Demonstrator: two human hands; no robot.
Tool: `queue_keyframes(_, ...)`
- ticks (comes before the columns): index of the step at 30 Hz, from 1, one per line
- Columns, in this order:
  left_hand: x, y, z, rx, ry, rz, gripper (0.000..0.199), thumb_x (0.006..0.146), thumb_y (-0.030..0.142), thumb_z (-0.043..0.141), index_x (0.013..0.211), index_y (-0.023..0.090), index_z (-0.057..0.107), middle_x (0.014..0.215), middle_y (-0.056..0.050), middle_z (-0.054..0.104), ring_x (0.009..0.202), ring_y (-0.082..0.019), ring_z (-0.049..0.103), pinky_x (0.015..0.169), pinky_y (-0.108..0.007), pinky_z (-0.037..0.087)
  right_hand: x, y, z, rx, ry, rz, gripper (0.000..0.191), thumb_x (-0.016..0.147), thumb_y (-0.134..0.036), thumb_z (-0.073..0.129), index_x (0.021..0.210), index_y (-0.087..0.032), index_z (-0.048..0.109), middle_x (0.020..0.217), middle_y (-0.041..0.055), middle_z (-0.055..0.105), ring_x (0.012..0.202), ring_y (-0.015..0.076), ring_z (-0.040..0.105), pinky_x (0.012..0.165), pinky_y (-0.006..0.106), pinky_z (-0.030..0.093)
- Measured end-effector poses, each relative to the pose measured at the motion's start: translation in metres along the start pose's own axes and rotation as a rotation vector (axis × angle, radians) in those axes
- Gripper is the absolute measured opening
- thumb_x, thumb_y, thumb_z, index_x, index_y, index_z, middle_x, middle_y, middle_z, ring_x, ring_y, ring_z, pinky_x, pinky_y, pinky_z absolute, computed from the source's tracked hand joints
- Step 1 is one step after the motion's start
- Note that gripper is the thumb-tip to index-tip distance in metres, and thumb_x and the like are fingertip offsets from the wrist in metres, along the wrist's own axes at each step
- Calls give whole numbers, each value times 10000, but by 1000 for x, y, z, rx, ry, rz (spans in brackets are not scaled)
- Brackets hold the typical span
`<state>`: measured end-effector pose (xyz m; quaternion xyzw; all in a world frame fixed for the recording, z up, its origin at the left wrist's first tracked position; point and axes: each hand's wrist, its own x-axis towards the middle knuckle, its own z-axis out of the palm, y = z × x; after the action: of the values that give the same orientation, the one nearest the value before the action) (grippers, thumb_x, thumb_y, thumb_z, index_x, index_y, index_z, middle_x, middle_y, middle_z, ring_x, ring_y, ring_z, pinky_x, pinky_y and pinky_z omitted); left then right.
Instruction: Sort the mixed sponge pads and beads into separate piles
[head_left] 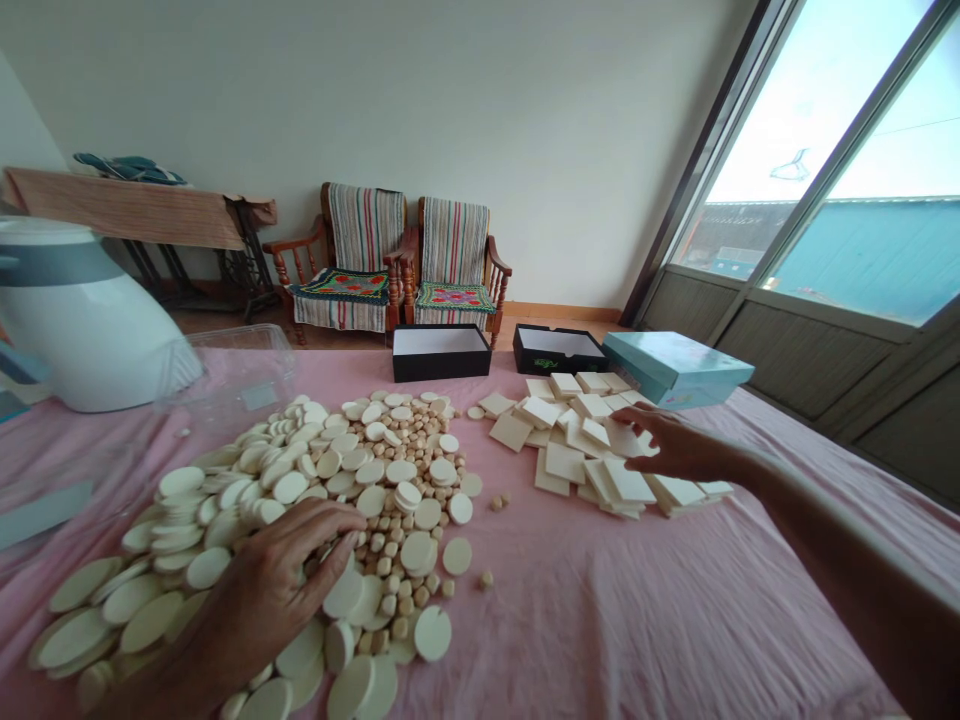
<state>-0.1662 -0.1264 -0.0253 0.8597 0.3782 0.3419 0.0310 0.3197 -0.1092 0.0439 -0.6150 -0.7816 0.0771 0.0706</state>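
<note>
My left hand [289,565] rests low over a mixed heap, its fingers curled and the thumb tip close to the index finger. Whatever lies between those tips is hidden. Around it are round wooden discs [180,482] and small wooden cubes [386,545], the cubes mostly to the right of the discs. Across the cloth, my right hand [671,440] reaches over a loose pile of square wooden tiles [564,462]. Its thumb and fingers are apart, with a pale rounded piece [624,438] showing between them; a firm grip on it is not visible.
Behind the piles stand two black open boxes [442,368] [561,362] and a light blue box [675,365]. At left are a white jug [90,320] and a clear plastic container [240,375]. A pink cloth [570,600] covers the surface. Two wooden armchairs [364,255] stand beyond.
</note>
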Motion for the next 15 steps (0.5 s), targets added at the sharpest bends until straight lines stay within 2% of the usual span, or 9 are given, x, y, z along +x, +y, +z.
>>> queue_keyframes(5,11,16,-11,39,16,88,129,907,226,524,1002,222,611,977,-15,671,952,-160,629,861,-253,484,-13,-15,1,2,40,74,567,741,-408,631,1242,-159,537,1125,145,592,937,254,594,860,404,476)
queue_keyframes(8,28,38,-13,43,-73,157,147,910,210,518,1012,217,623,1037,-31,669,1010,-176,613,908,-293,477,-11,-35,9,26,40,27,543,760,-405,632,1240,-166,545,1147,142,585,953,251,585,861,400,465)
queue_keyframes(11,51,60,-3,17,-175,189,195,925,197,482,1059,209,623,1116,-58,650,1060,-194,589,939,-339,467,-7,-72,23,20,43,-59,548,754,-351,658,1258,-166,545,1186,145,569,1048,269,548,924,424,425)
queue_keyframes(15,79,75,24,-44,-282,183,223,883,189,537,1091,203,617,1143,-65,642,1090,-211,577,974,-364,455,-5,-121,42,47,-10,-221,619,717,-339,717,1293,-202,534,1226,127,568,1140,288,499,950,442,397)
